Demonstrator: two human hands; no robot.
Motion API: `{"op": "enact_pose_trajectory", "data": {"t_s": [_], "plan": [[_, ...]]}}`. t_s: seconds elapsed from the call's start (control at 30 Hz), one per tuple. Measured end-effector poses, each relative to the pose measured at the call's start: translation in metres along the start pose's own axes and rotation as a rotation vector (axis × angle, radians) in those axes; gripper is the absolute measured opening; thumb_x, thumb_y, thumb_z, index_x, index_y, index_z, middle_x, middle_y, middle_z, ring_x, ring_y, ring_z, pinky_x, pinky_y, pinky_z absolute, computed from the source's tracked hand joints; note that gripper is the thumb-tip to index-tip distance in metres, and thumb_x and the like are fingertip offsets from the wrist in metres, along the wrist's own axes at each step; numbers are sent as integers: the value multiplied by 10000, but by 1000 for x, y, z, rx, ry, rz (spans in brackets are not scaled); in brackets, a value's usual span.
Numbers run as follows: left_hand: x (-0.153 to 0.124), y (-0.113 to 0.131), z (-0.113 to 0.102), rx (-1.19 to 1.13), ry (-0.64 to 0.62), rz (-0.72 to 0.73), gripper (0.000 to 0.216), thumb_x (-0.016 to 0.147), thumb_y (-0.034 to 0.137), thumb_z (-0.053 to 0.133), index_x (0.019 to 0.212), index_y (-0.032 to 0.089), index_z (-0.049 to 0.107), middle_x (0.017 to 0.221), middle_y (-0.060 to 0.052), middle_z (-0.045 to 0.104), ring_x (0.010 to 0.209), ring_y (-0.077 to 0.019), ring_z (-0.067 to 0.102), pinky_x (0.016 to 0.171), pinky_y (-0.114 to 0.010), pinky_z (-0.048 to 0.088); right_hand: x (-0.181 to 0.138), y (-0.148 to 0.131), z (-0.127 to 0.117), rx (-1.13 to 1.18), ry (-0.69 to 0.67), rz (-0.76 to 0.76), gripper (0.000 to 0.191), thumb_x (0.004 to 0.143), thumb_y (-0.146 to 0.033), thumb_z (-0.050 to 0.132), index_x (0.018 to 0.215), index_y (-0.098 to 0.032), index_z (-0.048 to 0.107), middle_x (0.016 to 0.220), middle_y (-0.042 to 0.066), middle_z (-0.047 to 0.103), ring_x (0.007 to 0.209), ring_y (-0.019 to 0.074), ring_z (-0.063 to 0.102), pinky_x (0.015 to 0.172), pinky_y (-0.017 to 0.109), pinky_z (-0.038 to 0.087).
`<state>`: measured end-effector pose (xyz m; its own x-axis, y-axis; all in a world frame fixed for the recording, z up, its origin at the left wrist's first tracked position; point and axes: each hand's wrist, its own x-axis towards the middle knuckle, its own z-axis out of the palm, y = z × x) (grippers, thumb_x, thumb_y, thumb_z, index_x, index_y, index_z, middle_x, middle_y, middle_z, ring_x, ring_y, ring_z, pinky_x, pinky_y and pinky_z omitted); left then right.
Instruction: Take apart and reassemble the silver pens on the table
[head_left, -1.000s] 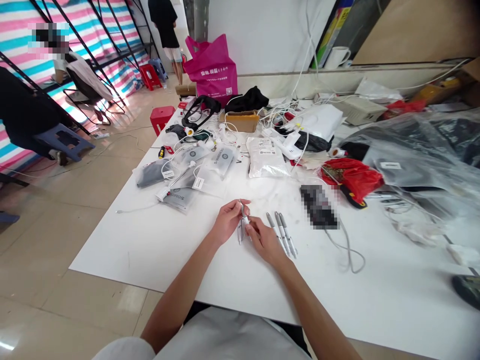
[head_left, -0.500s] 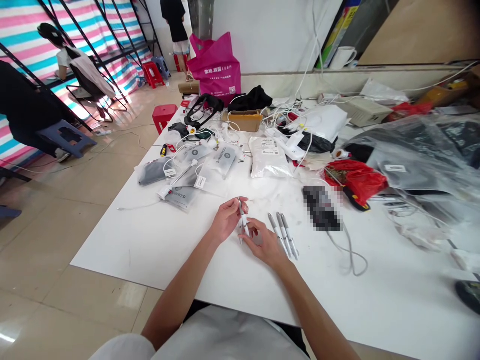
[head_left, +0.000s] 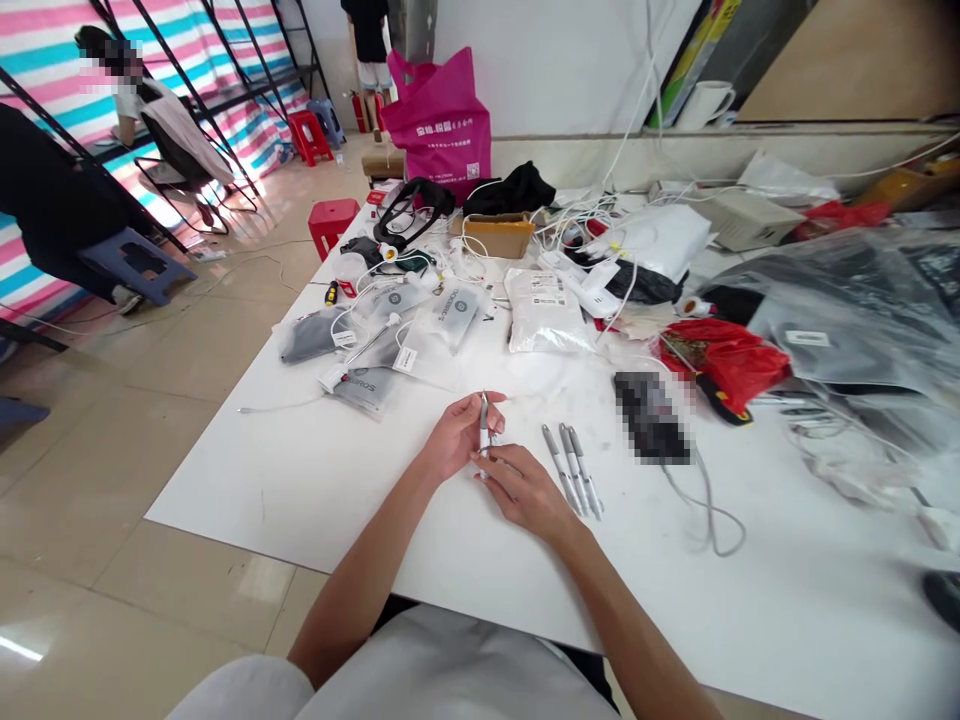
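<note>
Above the white table, a white and grey pen is held nearly upright between my two hands. My left hand is closed around its upper part, the grey end pointing away from me. The fingers of my right hand pinch the pen's lower part, close to my left fingertips; they cover some of it. Three similar pens lie side by side on the table, just right of my right hand.
Clear packets and white cables lie beyond my left hand. A white plastic parcel, a red plastic bag and a blurred-out dark object with a grey cord lie ahead and right. A magenta bag stands at the back.
The pen stands straighter, and my right fingers have closed in on its lower part. The whole view has shifted slightly; the pens on the table lie as before.
</note>
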<state>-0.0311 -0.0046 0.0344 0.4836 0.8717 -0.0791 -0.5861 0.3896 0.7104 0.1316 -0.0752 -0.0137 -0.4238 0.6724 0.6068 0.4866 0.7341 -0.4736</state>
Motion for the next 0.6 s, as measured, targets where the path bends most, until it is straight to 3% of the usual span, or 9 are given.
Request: {"op": "enact_pose_trajectory", "data": {"t_s": [0.6], "plan": [[-1, 0, -3, 16, -41, -13, 356, 948, 481, 677, 1082, 157, 740, 787, -34, 565, 789, -147, 562, 700, -261, 475, 4, 0, 1, -79, 7, -2, 479, 965, -80, 593, 1406, -264, 561, 1137, 108, 685, 1017, 240, 656, 853, 427, 566]]}}
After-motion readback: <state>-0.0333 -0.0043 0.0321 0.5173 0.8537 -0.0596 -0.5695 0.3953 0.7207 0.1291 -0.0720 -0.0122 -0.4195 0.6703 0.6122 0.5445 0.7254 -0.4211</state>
